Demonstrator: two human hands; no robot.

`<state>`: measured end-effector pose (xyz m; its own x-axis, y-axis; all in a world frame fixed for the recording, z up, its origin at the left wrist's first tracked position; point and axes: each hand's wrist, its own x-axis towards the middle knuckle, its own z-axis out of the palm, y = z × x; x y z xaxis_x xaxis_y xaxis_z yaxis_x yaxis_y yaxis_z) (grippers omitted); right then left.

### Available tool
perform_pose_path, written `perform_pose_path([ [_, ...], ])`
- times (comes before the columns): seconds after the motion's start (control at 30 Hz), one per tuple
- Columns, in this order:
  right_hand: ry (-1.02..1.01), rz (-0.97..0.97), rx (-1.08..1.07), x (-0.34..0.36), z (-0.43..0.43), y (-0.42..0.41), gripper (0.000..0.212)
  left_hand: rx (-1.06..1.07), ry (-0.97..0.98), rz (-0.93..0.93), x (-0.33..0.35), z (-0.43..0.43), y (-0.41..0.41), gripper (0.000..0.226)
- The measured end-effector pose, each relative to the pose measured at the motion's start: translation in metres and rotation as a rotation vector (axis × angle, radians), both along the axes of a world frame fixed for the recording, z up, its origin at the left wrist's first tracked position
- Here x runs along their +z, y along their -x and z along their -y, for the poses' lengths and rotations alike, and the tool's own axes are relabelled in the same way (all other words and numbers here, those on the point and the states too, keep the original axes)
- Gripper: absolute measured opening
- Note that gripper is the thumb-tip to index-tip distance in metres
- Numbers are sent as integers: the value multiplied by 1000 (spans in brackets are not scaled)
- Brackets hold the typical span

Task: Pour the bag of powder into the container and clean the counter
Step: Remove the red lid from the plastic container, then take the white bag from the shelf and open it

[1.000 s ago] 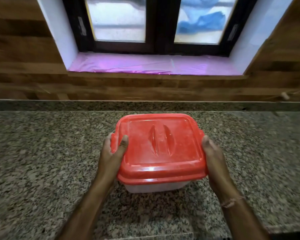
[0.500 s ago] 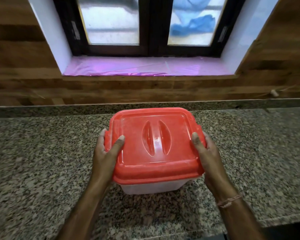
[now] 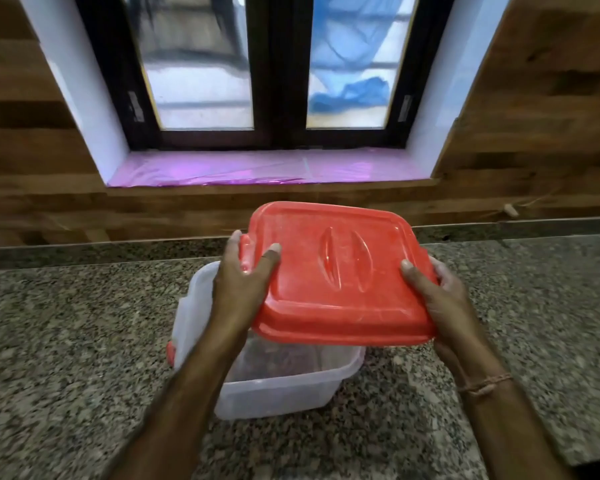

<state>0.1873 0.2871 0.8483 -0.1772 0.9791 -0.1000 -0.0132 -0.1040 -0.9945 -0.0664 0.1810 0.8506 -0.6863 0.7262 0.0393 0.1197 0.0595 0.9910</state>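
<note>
Red lid (image 3: 336, 271) was off the container (image 3: 278, 386), held in the air above it and shifted toward the container's 1 o'clock, near edge tilted down. Left hand (image 3: 243, 282) gripped the lid's 9 o'clock edge, thumb on top, fingers curled round the rim. Right hand (image 3: 444, 299) gripped the 3 o'clock edge the same way, thumb on top, fingers underneath. Thread band (image 3: 485, 382) sat on the right wrist.

Translucent container sat upright on the speckled granite counter (image 3: 66, 341), open-topped, at about 6 o'clock of frame centre, partly hidden by the lid and left forearm. Small red clip (image 3: 170, 351) showed on its 9 o'clock side. Contents could not be told.

At 12 o'clock, dark-framed window (image 3: 274, 81) above a pink-filmed sill (image 3: 257, 168), with a wood-pattern wall (image 3: 534, 133) on both sides.
</note>
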Motion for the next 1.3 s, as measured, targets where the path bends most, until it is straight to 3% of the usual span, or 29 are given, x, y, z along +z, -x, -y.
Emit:
perform_pose_path([
  [0.2, 94, -107, -60, -32, -70, -109, 73, -178, 184, -166, -11, -65, -92, 91],
  [0.37, 94, -96, -161, -85, -121, -183, 89, -250, 556, -691, -54, -100, -145, 96],
  [0.5, 137, -78, -135, -141, -147, -196, 50, -188, 689, -920, -72, -104, -154, 103],
  [0.63, 174, -4, -68, -191, -155, -185, 39, -164, 726, -946, -71, -102, -160, 103],
  [0.83, 164, 244, -17, -239, -150, -180, 68, -141, 739, -927, -73, -107, -177, 99],
  [0.93, 42, 523, 18, -251, -143, -184, 73, -119, 742, -924, -74, -112, -185, 99],
  [1.1, -43, 825, 53, -251, -130, -182, 64, -101, 744, -933, -77, -115, -189, 104],
  [1.3, -102, 995, 128, -244, -125, -180, 69, -83, 716, -935, -80, -115, -188, 96],
])
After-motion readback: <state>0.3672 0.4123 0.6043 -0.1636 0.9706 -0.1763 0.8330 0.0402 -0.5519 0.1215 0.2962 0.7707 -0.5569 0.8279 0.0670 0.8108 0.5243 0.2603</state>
